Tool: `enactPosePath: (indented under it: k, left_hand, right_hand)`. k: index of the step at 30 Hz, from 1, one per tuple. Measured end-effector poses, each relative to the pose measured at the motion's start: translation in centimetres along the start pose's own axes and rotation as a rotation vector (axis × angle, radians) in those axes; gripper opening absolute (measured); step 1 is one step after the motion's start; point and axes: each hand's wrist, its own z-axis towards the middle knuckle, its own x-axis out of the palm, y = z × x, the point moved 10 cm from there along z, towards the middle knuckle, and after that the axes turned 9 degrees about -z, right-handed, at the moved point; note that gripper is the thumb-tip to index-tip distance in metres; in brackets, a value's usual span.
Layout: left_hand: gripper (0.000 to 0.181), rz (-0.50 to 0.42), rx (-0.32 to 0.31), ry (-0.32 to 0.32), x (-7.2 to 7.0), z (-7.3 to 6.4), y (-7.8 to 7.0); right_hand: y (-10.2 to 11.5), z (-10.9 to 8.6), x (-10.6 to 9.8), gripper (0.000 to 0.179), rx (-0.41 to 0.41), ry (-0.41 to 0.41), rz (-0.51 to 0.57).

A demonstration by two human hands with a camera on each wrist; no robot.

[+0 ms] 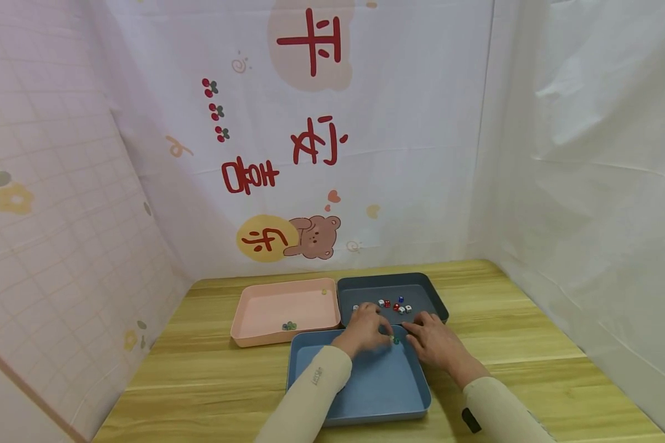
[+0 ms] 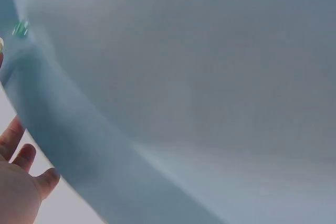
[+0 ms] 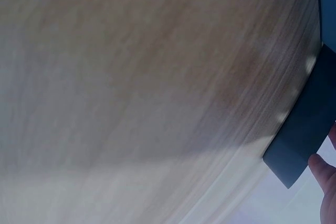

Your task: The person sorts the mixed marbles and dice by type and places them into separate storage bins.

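My left hand [image 1: 364, 332] is above the far part of the blue tray [image 1: 366, 394]. Its thumb and finger pinch a small pale yellowish die [image 2: 1, 44], mostly cut off at the left wrist view's edge. A green die [image 1: 396, 341] lies beside those fingertips in the tray's far right corner. My right hand [image 1: 435, 341] rests with its fingers at the near right rim of the dark grey tray [image 1: 438, 304], holding nothing that I can see. Red, white and blue dice [image 1: 401, 299] lie in that dark tray, partly hidden by the left hand.
To the left stands a pink tray [image 1: 244, 314] with a few greenish clear dice [image 1: 289, 326] near its front wall and a yellow die [image 1: 324, 291] at the back right. All three trays stand close together on a wood-grain table [image 1: 199, 381]. Printed white cloth [image 1: 410, 184] surrounds the table.
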Motion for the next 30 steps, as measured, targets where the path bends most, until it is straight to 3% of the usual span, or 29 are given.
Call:
enactPosePath:
  k: [8,14,18,22,26,30]
  left_hand:
    - [0.008,-0.073,-0.046,-0.011,-3.2,0.3,1.4]
    - [0.008,-0.101,-0.102,-0.07,-6.7,0.2,3.6]
    - [0.008,-0.133,-0.15,-0.128,-9.2,-0.1,5.9]
    - [0.008,-0.189,-0.232,-0.199,-11.3,-0.7,9.3]
    - [0.008,-0.227,-0.3,-0.271,-13.0,-2.1,12.5]
    - [0.009,-0.189,-0.322,-0.3,-14.3,-3.6,14.8]
  right_hand:
    - [-0.3,0.0,0.2,0.035,0.016,0.015,-0.001]
    - [-0.2,0.0,0.1,0.035,0.015,0.004,0.018]
    - [-0.1,-0.1,0.1,0.034,0.01,-0.002,0.015]
    - [-0.1,-0.1,0.1,0.035,0.008,-0.001,0.018]
    - [0.0,-0.1,0.1,0.035,0.008,0.002,0.023]
    - [0.0,-0.1,0.0,0.035,0.01,0.002,0.023]
